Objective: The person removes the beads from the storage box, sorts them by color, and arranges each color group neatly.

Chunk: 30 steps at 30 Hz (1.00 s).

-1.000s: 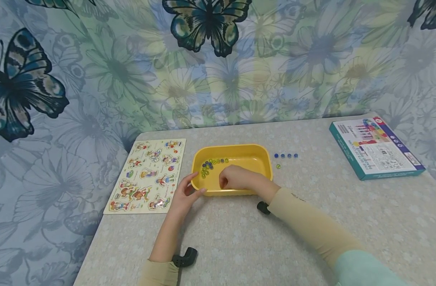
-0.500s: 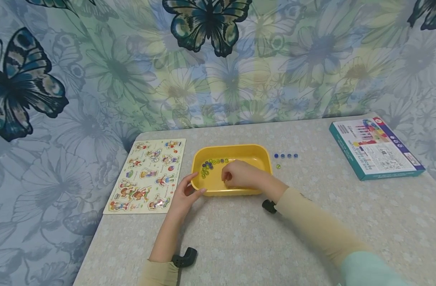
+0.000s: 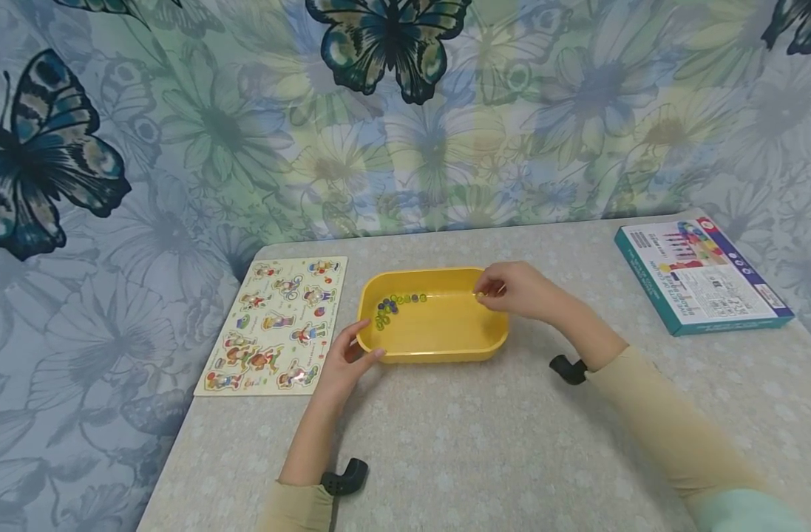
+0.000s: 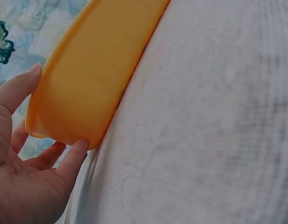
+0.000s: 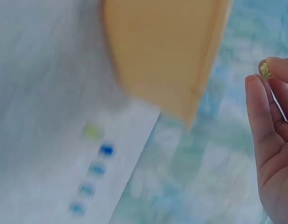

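My right hand (image 3: 514, 290) is raised over the right end of the yellow tray (image 3: 438, 345). Thumb and fingertip pinch a small round yellow-green bead (image 5: 265, 69), seen in the right wrist view. My left hand (image 3: 341, 360) holds the tray's near left corner, its thumb and fingers spread along the wall and rim. Inside, at the left, lie several loose blue and yellow-green beads (image 3: 383, 318). On the table beyond the tray's right end, a row of blue beads (image 5: 97, 169) and one yellow-green bead (image 5: 92, 131) show blurred; the right hand hides them in the head view.
Left of the tray lies a cream board (image 3: 270, 325) with colourful cartoon figures. A flat teal-and-white box (image 3: 704, 273) stands at the table's back right. A butterfly-and-flower patterned cloth (image 3: 438, 162) hangs behind the table (image 3: 445, 443).
The right hand has risen from the middle of the tray and moved right to its far right edge, carrying a yellow-green bead. The left hand has stayed at the tray's corner.
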Motion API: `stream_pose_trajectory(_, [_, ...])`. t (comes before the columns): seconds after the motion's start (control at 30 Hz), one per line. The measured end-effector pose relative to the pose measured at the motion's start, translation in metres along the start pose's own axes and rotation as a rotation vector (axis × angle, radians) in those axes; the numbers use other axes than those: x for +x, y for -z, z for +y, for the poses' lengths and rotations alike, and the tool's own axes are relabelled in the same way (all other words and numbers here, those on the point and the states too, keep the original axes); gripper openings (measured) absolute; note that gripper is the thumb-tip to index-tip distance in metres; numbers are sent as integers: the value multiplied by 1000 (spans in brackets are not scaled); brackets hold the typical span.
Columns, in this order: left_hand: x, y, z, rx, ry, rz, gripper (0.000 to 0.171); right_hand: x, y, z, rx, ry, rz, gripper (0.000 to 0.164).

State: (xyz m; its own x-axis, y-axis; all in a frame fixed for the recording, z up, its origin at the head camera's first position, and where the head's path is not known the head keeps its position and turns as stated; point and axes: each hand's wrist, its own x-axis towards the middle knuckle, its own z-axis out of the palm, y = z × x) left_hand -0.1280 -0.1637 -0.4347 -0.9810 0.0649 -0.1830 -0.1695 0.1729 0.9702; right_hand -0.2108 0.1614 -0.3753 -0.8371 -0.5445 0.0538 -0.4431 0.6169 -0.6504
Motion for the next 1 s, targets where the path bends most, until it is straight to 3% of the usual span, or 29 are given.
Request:
stream_pose_trajectory(0.23, [0,0,0,11,3,5,64,-24,24,41,0,-166,66,16])
stream_pose_trajectory(0.43, [-1,0,-1,12,-3,-4,64,-33,17,71,-22,-261,30,15])
stream_pose_trajectory(0.57, [4,2,-10,-7,-5,-5,65,-33,10,84,-20,-309,-2,13])
stream_pose_trajectory(0.77, [11,3,-24,-10,-18,18,65,-31,3,98,-43,-319,-36,11])
stream_pose_trajectory(1.0, [12,2,-24,-4,-28,28,64,-27,-2,103,-65,-303,-57,10])
